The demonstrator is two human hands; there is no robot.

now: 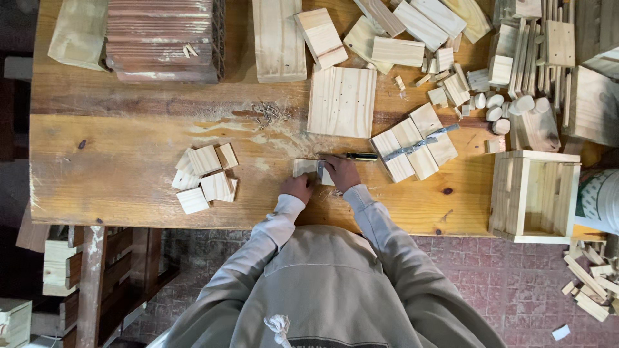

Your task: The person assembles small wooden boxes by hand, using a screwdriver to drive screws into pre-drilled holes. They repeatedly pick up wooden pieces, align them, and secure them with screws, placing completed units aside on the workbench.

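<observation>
My left hand (298,187) grips the near left edge of a small pale wooden block (304,167) lying on the workbench (116,174). My right hand (340,171) rests on the block's right side, its fingers closed on a slim black-handled tool (361,156) that lies flat and points right. A small grey metal piece seems to sit between the two hands, mostly hidden. Both sleeves are light grey.
A pile of small square wood pieces (205,178) lies to the left. A square board (342,101) sits beyond the hands, hinged blocks (416,147) to the right, and an open wooden box (534,196) at the bench's right edge. Planks and offcuts crowd the far side.
</observation>
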